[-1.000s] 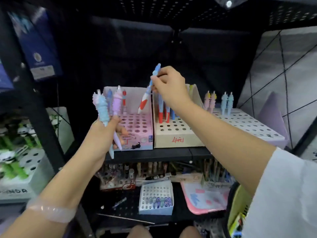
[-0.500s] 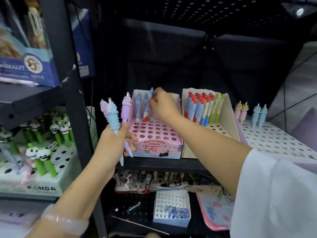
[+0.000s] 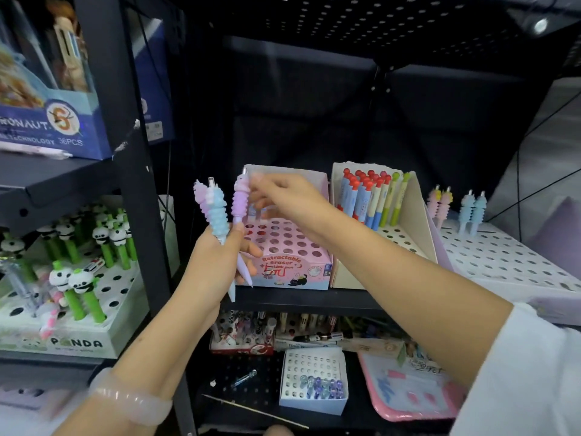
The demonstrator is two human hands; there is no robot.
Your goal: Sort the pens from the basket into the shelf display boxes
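Note:
My left hand (image 3: 213, 265) grips three ribbed pens upright: a purple one, a blue one (image 3: 217, 215) and another purple one (image 3: 240, 199). It holds them in front of the pink display box (image 3: 292, 262), which has rows of holes. My right hand (image 3: 289, 202) hovers over the back of that box. Its blurred fingers are loosely spread right beside the top of the purple pen, with nothing visibly held. A few blue pens (image 3: 255, 213) stand in the box's back row, mostly hidden by the hand.
A cream box (image 3: 415, 234) of red-capped and green pens stands right of the pink one. Further right, a white perforated tray (image 3: 503, 259) holds pink and blue ribbed pens (image 3: 471, 209). A panda pen box (image 3: 78, 341) sits left of the black shelf post (image 3: 132, 184). The lower shelf holds small boxes and a pink tray (image 3: 408, 401).
My right hand set the blue-and-red pen into the back of the pink box, let go, and moved left toward the pens in my left hand. The view shifted left.

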